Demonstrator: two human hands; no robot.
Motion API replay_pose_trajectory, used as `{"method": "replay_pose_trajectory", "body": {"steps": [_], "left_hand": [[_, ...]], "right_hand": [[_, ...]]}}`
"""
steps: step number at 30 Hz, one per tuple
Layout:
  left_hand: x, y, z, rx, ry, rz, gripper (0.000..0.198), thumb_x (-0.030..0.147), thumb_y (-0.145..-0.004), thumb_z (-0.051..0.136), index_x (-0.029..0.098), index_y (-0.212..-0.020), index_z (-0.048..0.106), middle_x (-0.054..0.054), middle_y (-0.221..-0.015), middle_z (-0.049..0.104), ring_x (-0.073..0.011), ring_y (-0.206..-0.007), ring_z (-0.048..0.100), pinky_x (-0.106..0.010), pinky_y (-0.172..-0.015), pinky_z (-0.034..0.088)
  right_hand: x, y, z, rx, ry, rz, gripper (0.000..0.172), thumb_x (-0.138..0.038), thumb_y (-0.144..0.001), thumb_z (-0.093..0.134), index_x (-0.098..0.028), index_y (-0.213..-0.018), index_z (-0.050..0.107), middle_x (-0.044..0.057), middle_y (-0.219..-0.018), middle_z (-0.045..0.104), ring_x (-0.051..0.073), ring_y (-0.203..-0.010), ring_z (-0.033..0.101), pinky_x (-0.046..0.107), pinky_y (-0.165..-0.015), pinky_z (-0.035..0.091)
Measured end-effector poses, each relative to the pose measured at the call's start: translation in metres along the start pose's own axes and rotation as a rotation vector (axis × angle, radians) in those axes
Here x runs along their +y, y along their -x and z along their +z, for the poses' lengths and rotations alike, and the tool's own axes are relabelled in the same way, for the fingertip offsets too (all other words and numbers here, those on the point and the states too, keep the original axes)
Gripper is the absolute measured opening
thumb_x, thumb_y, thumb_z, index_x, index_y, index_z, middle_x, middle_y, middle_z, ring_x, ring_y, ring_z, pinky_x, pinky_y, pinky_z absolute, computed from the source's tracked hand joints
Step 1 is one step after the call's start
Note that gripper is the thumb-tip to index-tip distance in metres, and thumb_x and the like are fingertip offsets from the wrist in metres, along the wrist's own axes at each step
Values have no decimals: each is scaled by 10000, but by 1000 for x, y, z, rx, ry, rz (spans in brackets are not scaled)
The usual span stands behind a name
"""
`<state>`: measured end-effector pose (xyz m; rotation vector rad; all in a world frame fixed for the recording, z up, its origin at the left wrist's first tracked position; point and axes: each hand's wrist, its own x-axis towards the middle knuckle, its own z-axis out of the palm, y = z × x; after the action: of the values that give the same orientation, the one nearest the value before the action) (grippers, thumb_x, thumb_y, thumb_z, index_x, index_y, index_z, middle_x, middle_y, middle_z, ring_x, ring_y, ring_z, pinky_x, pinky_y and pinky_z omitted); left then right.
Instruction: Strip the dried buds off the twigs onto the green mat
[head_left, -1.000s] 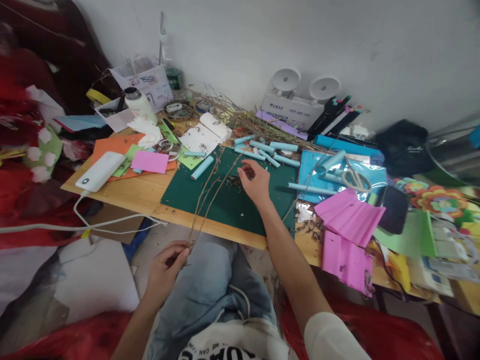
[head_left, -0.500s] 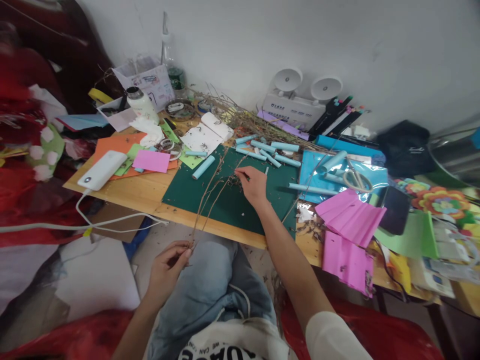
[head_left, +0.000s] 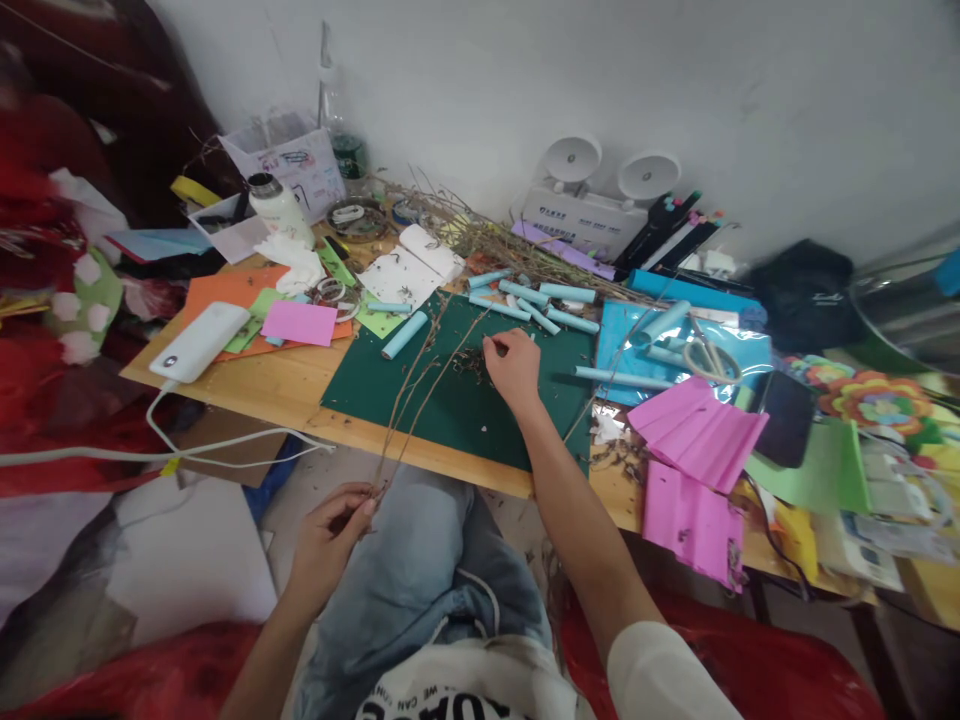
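My left hand (head_left: 330, 540) pinches the lower ends of several thin dry twigs (head_left: 414, 418) near my lap. They slant up and away over the dark green mat (head_left: 360, 378). My right hand (head_left: 516, 368) is closed above the mat, fingertips pressed together. Whether anything small sits between those fingers is hidden. A little heap of dark dry bits (head_left: 470, 362) lies just left of the right fingertips. Pale blue paper tubes (head_left: 499, 308) are scattered along the mat's far edge, and one more tube (head_left: 405, 335) rests at its left.
Dry branches (head_left: 480, 238) are piled along the wall. On the left stand a white power bank (head_left: 199, 340) with a cable and an open white bottle (head_left: 281, 210). Scissors (head_left: 711, 358), a blue packet (head_left: 611, 345) and pink folded paper (head_left: 697, 425) lie right of the mat.
My right hand has moved slightly right, away from the twigs, uncovering more of the dark heap. The left hand keeps its hold on the twigs, whose tips have shifted a little.
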<state>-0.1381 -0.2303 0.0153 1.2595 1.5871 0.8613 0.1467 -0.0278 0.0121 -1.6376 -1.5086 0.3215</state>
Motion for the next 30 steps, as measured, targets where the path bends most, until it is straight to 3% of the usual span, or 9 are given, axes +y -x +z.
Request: {"method": "replay_pose_trajectory", "body": {"steps": [1, 3, 5, 11, 14, 19, 23, 27, 30], "left_hand": [[-1, 0, -1, -12, -1, 4, 337, 451, -804, 655, 171, -619, 673, -105, -970, 705, -210, -909, 652, -260, -706, 514], [-4, 0, -2, -42, 13, -1, 356, 459, -810, 653, 169, -603, 657, -110, -982, 707, -215, -937, 650, -263, -728, 511], [-7, 0, -2, -77, 43, -21, 368, 475, -809, 657, 165, -612, 659, -118, -996, 712, -219, -945, 647, -261, -721, 506], [-7, 1, -5, -101, 157, -178, 401, 516, -831, 632, 140, -921, 738, -87, -849, 718, -124, -615, 519, -236, -576, 424], [-1, 1, -8, -127, 235, -231, 402, 514, -829, 632, 128, -876, 735, -86, -812, 709, -105, -576, 473, -233, -557, 394], [6, 1, -11, -182, 370, -330, 409, 520, -808, 648, 116, -784, 702, -107, -804, 715, -97, -536, 467, -242, -527, 377], [3, 1, -13, -148, 466, -297, 472, 572, -815, 605, 111, -869, 691, -149, -888, 729, -119, -554, 512, -262, -531, 405], [3, 1, -15, -157, 361, -232, 474, 470, -746, 734, 139, -1081, 676, -119, -948, 716, -115, -594, 534, -246, -552, 425], [6, 2, -15, -128, 293, -246, 427, 451, -740, 739, 145, -1035, 697, -94, -912, 700, -102, -575, 514, -233, -529, 416]], "right_hand": [[0, 0, 2, 13, -106, 36, 235, -390, -829, 578, -178, -832, 679, 56, -766, 645, 164, -684, 570, 308, -704, 484], [0, -2, 4, -2, -399, 164, 374, -435, -820, 585, -178, -1086, 644, 55, -864, 680, 160, -711, 603, 311, -688, 511], [-1, -3, 4, -74, -692, 285, 465, -474, -812, 594, -202, -1189, 598, 49, -938, 692, 142, -702, 619, 291, -632, 518], [-7, -5, -8, -188, -1038, 278, 339, -466, -798, 652, -242, -1053, 661, 12, -889, 664, 110, -676, 604, 249, -578, 522], [-10, -5, -11, -208, -1091, 269, 319, -461, -798, 661, -243, -1031, 659, 5, -850, 649, 113, -686, 614, 255, -605, 550], [-11, -4, -5, -154, -1020, 295, 297, -487, -776, 693, -216, -888, 647, 10, -788, 644, 120, -667, 625, 248, -594, 553], [-10, -3, 0, -47, -886, 287, 303, -499, -791, 667, -199, -824, 636, 7, -730, 636, 132, -626, 624, 267, -586, 540], [-9, 1, -1, 29, -534, 102, 314, -504, -859, 580, -204, -774, 616, 10, -670, 613, 155, -617, 596, 304, -633, 520], [-10, 4, -3, 21, -282, -105, 303, -476, -903, 532, -212, -788, 626, 35, -735, 626, 167, -694, 584, 314, -708, 497]]}}
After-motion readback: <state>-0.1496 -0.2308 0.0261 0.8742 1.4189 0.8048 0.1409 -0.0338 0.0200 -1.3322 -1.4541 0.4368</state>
